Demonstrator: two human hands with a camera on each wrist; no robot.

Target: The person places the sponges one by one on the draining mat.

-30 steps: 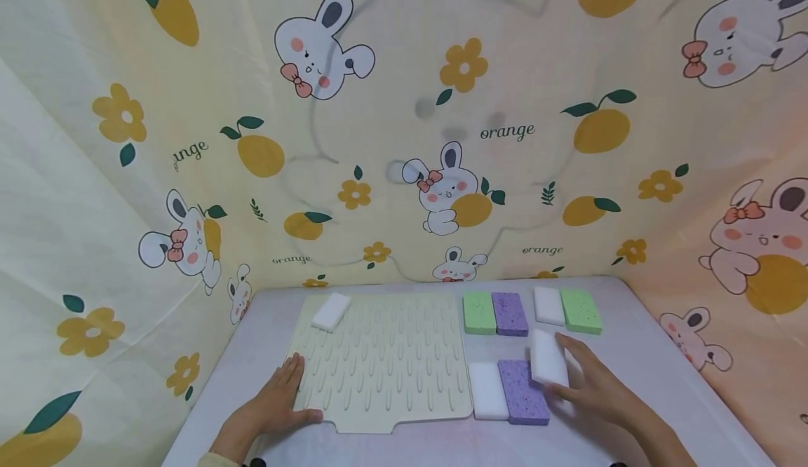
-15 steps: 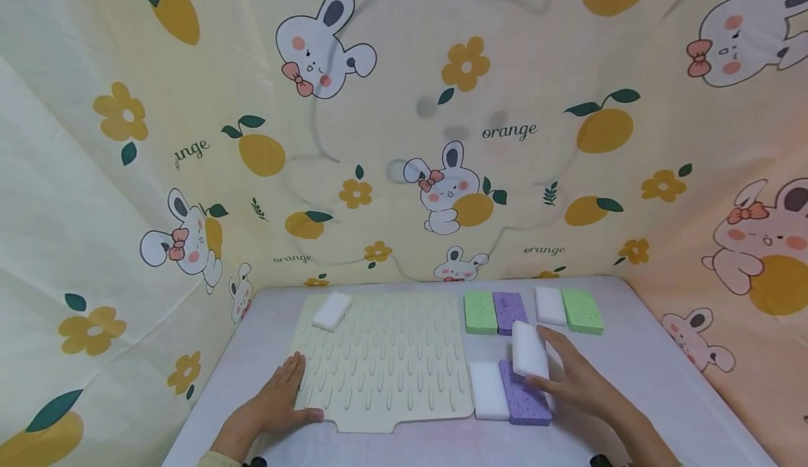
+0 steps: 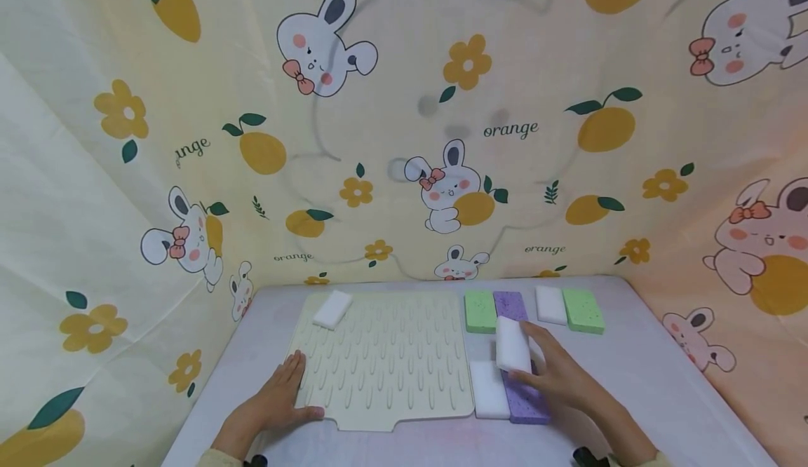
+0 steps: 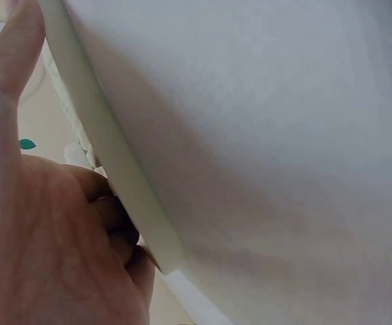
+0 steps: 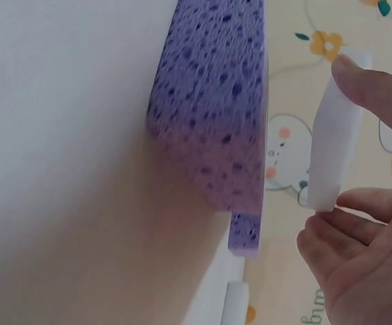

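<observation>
the white sponge point(image 3: 513, 344) in your right hand point(image 3: 562, 369) should be very light and soft, with a dry face unlikely to slip; it could probably dent or crumble under a hard squeeze, so pinch it gently by its two short ends, as you do here: thumb at the near end, fingers at the far one, the sponge seeming to bow a little between them. it is to the right of the mat point(image 3: 366, 421), held over the nearer purple sponge point(image 3: 529, 407), with a gap showing in the right wrist view. your left hand point(image 3: 278, 397) rests on the mat's left edge, fingers laid out and thumb spread toward its near edge, well apart from that sponge. another white one point(image 3: 332, 310) lies at the mat's far left corner, beyond your left fingers.
</observation>
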